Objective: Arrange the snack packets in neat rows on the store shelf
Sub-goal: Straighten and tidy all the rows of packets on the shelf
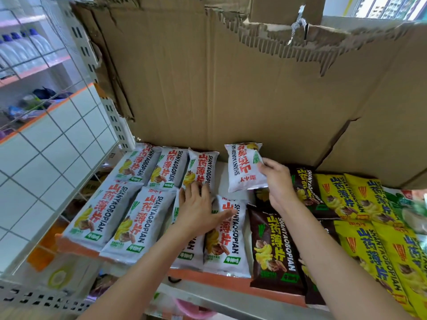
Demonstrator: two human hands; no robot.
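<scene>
Right hand [276,181]: up off the shelf, fingers and thumb pinching the white packet [245,167] at its lower right edge, so it hangs tilted over the bare gap in the back row.
Left hand [197,207]: fingers straight and spread, pressing flat on the front-row white packets [225,234], holding nothing.
How the packet will handle: looks light and puffy, a soft film pillow with air inside; the glossy skin is probably slippery, and the chips are likely brittle, so no squeezing the middle.
Where to hold: I'd say the flat crimped seam or a corner, as the right hand does now.
Where it goes: by my guess, the open slot beside the back-row white packets [168,167], just behind the left hand.
Shelf [221,279]: orange-edged, carrying white packets at the left in two rows, then brown packets [275,248], then yellow packets [381,245] at the right, all lying flat.
Cardboard [231,88]: a torn sheet stands behind the rows as a back wall; nothing inside it that I can see.
Lower shelf: dim goods below, too blurred to name.
</scene>
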